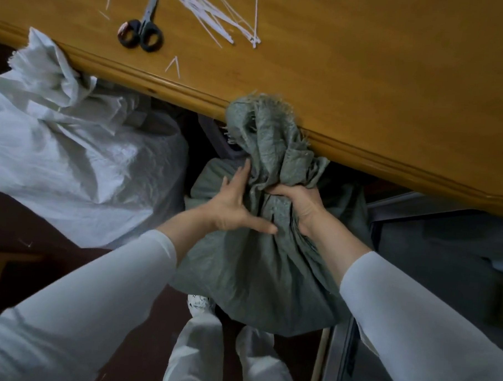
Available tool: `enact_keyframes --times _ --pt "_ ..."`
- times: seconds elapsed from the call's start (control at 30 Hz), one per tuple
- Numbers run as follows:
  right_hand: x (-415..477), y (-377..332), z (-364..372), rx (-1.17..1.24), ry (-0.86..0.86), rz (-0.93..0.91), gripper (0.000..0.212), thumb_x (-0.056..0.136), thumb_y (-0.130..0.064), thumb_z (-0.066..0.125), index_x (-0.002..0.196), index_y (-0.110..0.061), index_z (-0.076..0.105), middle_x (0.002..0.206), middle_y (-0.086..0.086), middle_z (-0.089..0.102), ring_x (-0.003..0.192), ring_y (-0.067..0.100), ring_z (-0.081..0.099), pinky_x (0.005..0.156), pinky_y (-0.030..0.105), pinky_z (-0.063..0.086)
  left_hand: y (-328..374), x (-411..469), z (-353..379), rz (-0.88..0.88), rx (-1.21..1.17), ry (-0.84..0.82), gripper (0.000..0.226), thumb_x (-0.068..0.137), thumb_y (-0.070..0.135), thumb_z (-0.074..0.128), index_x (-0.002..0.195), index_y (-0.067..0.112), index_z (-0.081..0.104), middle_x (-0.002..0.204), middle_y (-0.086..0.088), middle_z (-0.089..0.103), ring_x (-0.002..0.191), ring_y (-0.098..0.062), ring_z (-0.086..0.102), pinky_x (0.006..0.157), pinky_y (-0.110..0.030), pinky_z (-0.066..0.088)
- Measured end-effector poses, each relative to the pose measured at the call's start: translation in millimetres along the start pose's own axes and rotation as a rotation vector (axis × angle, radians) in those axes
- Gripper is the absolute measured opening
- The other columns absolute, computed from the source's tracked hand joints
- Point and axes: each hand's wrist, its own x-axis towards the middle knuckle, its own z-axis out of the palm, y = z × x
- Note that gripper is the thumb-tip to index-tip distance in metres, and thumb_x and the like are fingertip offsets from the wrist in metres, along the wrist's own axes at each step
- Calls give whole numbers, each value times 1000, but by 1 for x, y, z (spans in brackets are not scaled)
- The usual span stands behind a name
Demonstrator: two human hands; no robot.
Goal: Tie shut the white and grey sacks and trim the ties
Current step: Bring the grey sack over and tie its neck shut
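Gripping grey sack (255, 262) neck tight in my right hand (300, 205); left hand (232, 206) pressing flat, fingers (243, 172) straight. Risk: gather springs loose reaching for ties (223, 19).

table edge (191, 97) just above grey sack (258, 265), white sack (73, 159) crowding left, dark gap between sacks

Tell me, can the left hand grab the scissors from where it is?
Probably yes. The left hand lies flat on the grey sack, holding nothing, and the scissors lie uncovered on the table near its edge. The right hand grips the sack's neck, so the left looks free.
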Motion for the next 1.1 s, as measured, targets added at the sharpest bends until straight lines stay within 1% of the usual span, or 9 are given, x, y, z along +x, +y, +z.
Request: enact_keyframes --times 0.2,0.33,0.4,0.5,0.67,0.8,0.97,1.03,1.1 --pt "8 5 -20 242 54 304 40 66 -12 72 104 -1 69 104 21 70 93 35 68 81 43 56 5 25 68 164 -258 4 115 44 26 94 138 6 30 134 -4 47 126 -9 44 106 -10 35" --pt "15 -7 -26 231 77 441 22 88 -20 59 95 -1 67 93 17 68 88 31 64 81 40 51 8 31 90 155 -95 -44 128 34 54 88 140 19 25 141 -3 41 135 -14 36 117 -33 26" --pt "18 -13 -24 264 118 416 25 92 -19 55 106 -1 65 102 15 65 100 31 61 89 41 47 13 34 99 179 -140 39 118 29 63 82 131 31 33 139 -6 45 134 -19 39 116 -38 27" --pt "26 -6 -17 283 92 300 28 89 -17 58 114 -3 60 124 16 59 102 28 63 95 40 47 20 35 110 88 -458 193 75 47 30 85 114 32 51 117 -2 61 115 -16 59 99 -28 45" --pt "22 -2 -12 280 147 156 44 64 -10 84 104 -5 67 100 13 71 92 28 68 83 42 55 20 33 111 33 -584 416 42 64 5 81 97 24 62 102 3 65 82 17 61 80 -7 49" --pt "4 6 -35 -75 73 -147 71 62 -12 84 126 -11 55 123 4 62 114 17 59 92 32 49 23 37 97 -187 -705 520 38 64 -14 74 97 3 67 98 -9 66 87 -15 66 86 -34 55" --pt "10 46 -78 -1085 -152 -363 122 65 -33 82 150 -15 -3 158 -2 -4 146 14 -7 119 35 -3 22 44 82 -390 -834 532 39 61 -22 62 93 0 67 92 -16 67 85 -27 65 78 -40 57" --pt "23 65 -72 -1208 -148 -401 121 64 -45 80 150 -12 3 158 2 7 147 20 0 118 37 -3 22 42 85 -416 -854 491 35 61 -22 60 84 2 66 83 -15 67 76 -26 64 68 -36 56" --pt "32 78 -60 -1149 -38 -473 89 71 -34 76 143 -8 32 146 12 37 138 28 29 114 30 16 20 37 86 -406 -871 441 32 62 -22 62 78 5 65 76 -14 66 72 -26 63 64 -33 56"
